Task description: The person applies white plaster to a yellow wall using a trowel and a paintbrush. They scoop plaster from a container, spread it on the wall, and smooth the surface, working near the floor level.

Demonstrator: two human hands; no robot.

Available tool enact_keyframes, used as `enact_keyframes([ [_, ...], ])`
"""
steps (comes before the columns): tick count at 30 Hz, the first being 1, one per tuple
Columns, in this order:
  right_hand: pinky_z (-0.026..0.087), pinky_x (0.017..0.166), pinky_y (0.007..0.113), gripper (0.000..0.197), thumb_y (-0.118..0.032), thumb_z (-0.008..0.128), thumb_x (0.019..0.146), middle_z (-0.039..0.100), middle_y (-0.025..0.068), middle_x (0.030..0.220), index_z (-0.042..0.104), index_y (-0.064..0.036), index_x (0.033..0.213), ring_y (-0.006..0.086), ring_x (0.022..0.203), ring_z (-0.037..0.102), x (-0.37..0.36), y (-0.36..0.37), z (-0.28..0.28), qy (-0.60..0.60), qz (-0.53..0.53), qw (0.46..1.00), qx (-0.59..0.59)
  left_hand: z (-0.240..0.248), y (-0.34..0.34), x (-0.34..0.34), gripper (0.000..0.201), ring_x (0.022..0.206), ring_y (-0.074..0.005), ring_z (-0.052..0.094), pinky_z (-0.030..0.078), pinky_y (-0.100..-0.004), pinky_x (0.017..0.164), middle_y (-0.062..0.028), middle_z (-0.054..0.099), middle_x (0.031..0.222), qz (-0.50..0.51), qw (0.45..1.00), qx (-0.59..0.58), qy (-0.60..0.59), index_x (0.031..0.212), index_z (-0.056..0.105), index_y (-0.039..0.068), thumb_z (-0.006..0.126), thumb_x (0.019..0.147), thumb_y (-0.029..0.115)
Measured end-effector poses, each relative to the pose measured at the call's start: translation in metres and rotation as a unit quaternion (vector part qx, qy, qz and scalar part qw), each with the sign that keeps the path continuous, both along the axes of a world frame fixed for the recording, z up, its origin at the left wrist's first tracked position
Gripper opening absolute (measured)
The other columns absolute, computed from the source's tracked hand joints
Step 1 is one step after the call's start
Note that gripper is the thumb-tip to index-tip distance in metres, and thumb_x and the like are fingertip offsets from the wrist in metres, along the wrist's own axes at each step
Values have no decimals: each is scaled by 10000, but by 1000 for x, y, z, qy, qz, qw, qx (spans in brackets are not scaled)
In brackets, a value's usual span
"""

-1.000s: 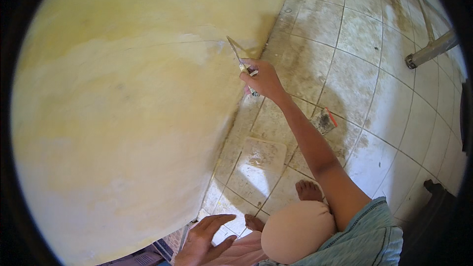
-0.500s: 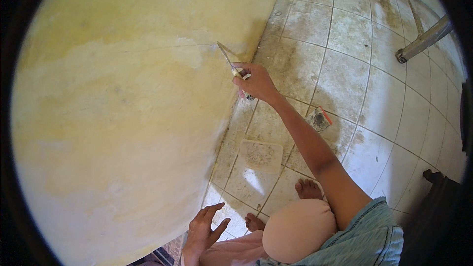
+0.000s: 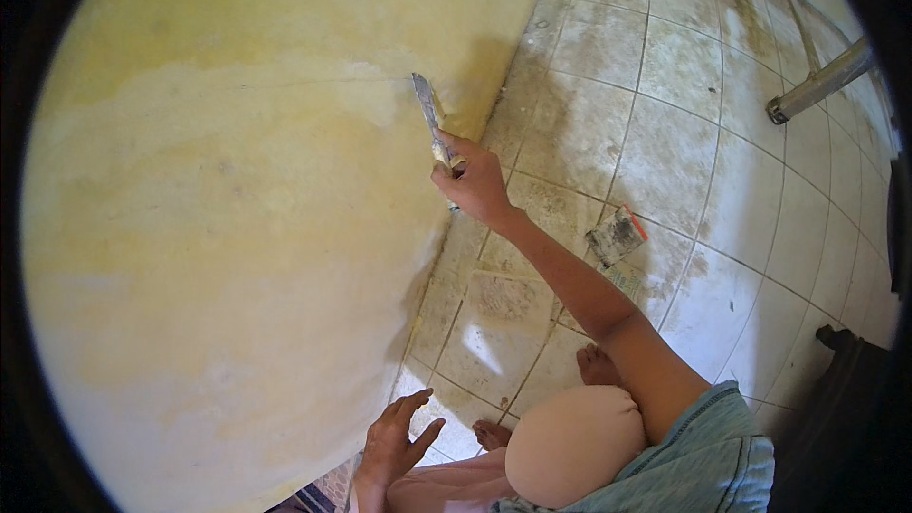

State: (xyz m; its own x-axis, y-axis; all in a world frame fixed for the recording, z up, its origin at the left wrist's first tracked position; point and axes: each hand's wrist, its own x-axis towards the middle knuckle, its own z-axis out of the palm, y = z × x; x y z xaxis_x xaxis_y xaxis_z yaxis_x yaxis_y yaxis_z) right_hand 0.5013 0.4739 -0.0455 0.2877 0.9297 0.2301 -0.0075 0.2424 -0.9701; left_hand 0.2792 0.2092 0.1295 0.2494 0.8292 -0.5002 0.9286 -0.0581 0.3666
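My right hand (image 3: 473,180) is closed round the handle of a putty knife (image 3: 425,104), whose grey blade points up and away from me. The blade's tip lies at the yellow wall (image 3: 228,209), by the right end of a thin crack line and a pale patch; whether it touches the surface I cannot tell. Part of the handle is hidden in my fingers. Low in the picture, my left hand (image 3: 394,442) hovers near the wall's lower edge, fingers apart, with nothing in it.
A stained packet with a red edge (image 3: 617,235) lies on the dirty white floor tiles (image 3: 665,152), right of my forearm. Beneath my right arm is a clear plastic sheet or lid (image 3: 513,299). Metal furniture legs (image 3: 817,85) stand at the far right. My bare feet (image 3: 597,366) are on the tiles.
My right hand has moved slightly left and toward me. The putty knife has turned, so more of its blade's flat face shows. My left hand stays nearly still.
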Motion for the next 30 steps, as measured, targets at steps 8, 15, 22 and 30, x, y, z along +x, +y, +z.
enact_keyframes([
  [8,560,615,312,546,-56,742,851,653,169,933,603,-13,1377,170,719,650,-47,13,-22,-55,-63,989,120,0,3,-5,504,1112,-383,667,546,-466,915,-210,691,1182,14,1000,-17,6,1343,596,65,745,932,315],
  [15,540,578,288,539,-33,729,855,699,161,1051,606,-24,1379,114,648,636,-25,-27,-18,-17,63,997,33,-2,12,-3,534,1154,-385,647,531,-467,954,-209,681,1208,8,999,-43,15,1372,571,67,730,941,340],
  [22,529,558,273,535,-27,724,839,684,134,992,624,-61,1363,128,682,691,2,-5,-1,-6,-31,999,19,-6,10,-5,528,1149,-358,663,540,-445,956,-187,691,1211,4,998,-44,43,1360,578,78,751,928,328],
  [30,572,612,305,580,-10,720,863,633,166,1117,551,-47,1416,204,728,691,-50,23,-21,8,-57,993,105,-2,5,-6,566,1161,-396,639,524,-472,967,-228,676,1213,23,998,-45,41,1387,557,52,726,941,356],
])
